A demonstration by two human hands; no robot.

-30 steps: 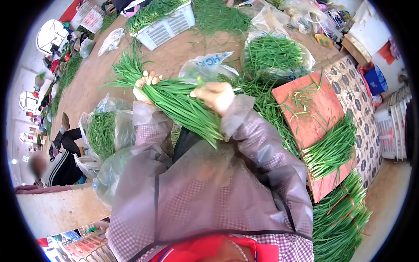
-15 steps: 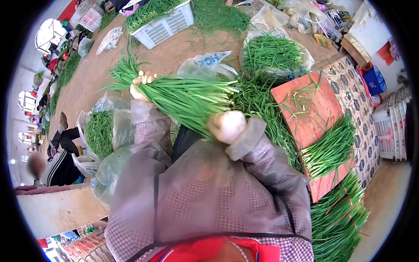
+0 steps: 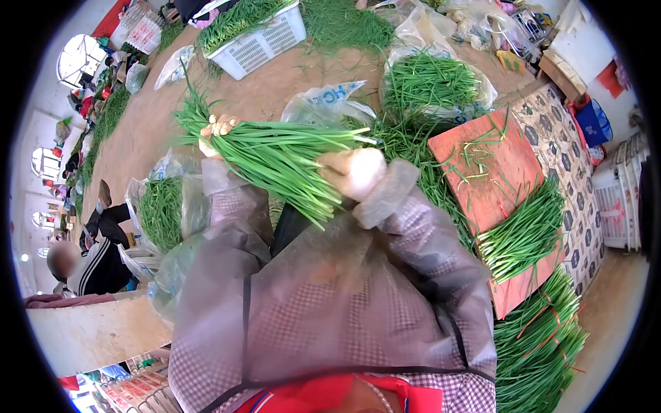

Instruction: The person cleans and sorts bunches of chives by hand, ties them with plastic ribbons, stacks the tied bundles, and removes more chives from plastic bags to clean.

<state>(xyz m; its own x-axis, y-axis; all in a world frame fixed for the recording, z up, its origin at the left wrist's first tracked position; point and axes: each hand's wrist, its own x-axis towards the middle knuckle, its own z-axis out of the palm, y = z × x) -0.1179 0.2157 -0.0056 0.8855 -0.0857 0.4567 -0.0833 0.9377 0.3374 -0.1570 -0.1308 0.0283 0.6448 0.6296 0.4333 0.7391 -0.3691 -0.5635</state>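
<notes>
A loose bunch of green garlic chives [image 3: 275, 148] lies across in front of me, its leaf tips to the left and its pale stem ends to the right. My left hand [image 3: 217, 131] is wrapped round the leafy part. At the stem end, my right hand [image 3: 354, 172] has its fingers closed against the lower stalks; its palm side is hidden. More chives [image 3: 527, 230] rest on a reddish board [image 3: 475, 148] to my right, with cut scraps scattered above them. Below the board, bundles of chives [image 3: 544, 344] are tied with red bands.
Plastic bags of chives stand at the left [image 3: 162, 213] and beyond the board [image 3: 437, 82]. A white crate [image 3: 258, 45] heaped with greens is on the floor ahead. A seated person [image 3: 103, 265] is at the left. White stacked crates [image 3: 620, 196] stand at the far right.
My right hand has moved slightly up and its fingers now lie over the stem end. Some stalks have fanned downward. My left hand keeps its hold, shifted slightly left.
</notes>
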